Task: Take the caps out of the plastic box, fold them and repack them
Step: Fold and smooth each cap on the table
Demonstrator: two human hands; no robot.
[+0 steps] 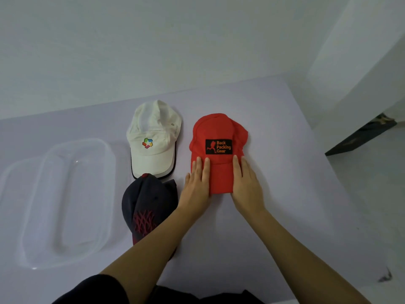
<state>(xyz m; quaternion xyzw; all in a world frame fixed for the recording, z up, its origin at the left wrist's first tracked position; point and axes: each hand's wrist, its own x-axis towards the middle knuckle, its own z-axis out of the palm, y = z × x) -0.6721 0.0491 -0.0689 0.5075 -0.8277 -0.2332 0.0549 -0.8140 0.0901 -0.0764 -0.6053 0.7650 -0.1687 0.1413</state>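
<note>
A red cap (215, 130) with a black patch lies on the pale table, its brim toward me. My left hand (196, 183) lies flat on the left side of the brim and my right hand (246, 183) on the right side, fingers straight and pressing the brim between them. A white cap (153, 139) with a colourful logo lies to the left of the red one. A dark navy cap (145, 200) with a red pattern lies nearer me, partly under my left forearm. The clear plastic box (65, 249) stands at the left with nothing in it.
A clear lid (13, 176) lies beside the box at the far left. The table's right edge (341, 187) runs diagonally, with a white floor and a dark object (359, 137) beyond it. A plain wall rises behind the table.
</note>
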